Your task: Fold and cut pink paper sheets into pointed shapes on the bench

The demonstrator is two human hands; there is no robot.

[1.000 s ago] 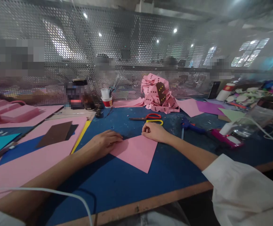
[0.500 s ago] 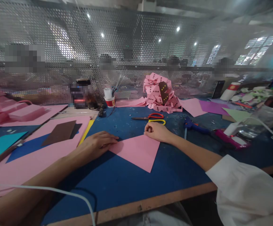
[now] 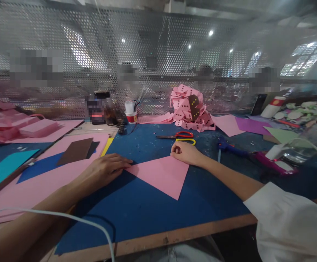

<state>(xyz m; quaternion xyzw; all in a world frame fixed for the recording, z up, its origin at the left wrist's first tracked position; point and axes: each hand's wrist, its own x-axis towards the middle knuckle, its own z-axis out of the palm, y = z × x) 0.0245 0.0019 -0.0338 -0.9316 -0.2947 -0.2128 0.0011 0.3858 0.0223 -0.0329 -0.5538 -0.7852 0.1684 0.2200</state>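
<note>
A pink sheet of paper (image 3: 161,174) lies on the blue table mat, one pointed corner toward me. My left hand (image 3: 110,166) rests palm down, fingers stretched out, with its fingertips at the sheet's left corner. At the far right corner of the paper, my right hand (image 3: 187,152) is closed, thumb and curled fingers pressed together on the edge. Just beyond the right hand are scissors (image 3: 185,140) with one red and one yellow handle loop.
To the left, pink sheets carry a brown piece (image 3: 75,151) and a blue piece (image 3: 39,169). A dotted pink paper construction (image 3: 187,107) stands behind. A blue glue gun (image 3: 229,147) and a magenta device (image 3: 274,163) lie right. A white cable (image 3: 76,218) crosses the front left.
My left hand has slid slightly left along the paper's far edge. The right hand keeps its place on the right corner. The whole view has shifted a little.
</note>
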